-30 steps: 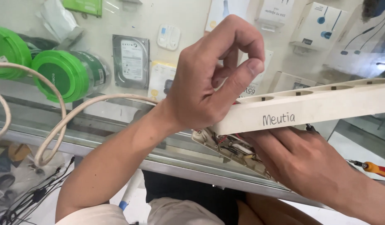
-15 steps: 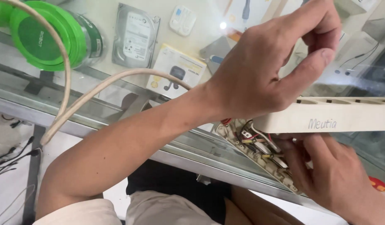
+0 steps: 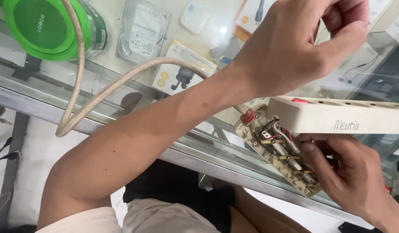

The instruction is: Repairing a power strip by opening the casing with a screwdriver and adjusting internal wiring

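An opened cream power strip lies over the edge of a glass counter. Its base [image 3: 290,166] shows brass contacts and red, black and white wires. My right hand [image 3: 354,181] grips the base from the right, with fingertips on the contacts. The cover [image 3: 337,118], which bears a red switch and handwriting, is lifted and tilted above the base. My left hand [image 3: 298,47] reaches across from the lower left and is closed on the cover's upper edge. Its thumb and forefinger are pinched together above it.
The strip's thick beige cable [image 3: 78,86] loops left across the glass counter [image 3: 44,86]. Under the glass lie a green round container [image 3: 39,26], a hard drive [image 3: 141,30] and several boxed accessories. The counter's metal edge [image 3: 199,162] runs diagonally above my lap.
The view has drawn closer and moved right. Both hands stay on the strip, and the wired end of the base is now more exposed below the cover.
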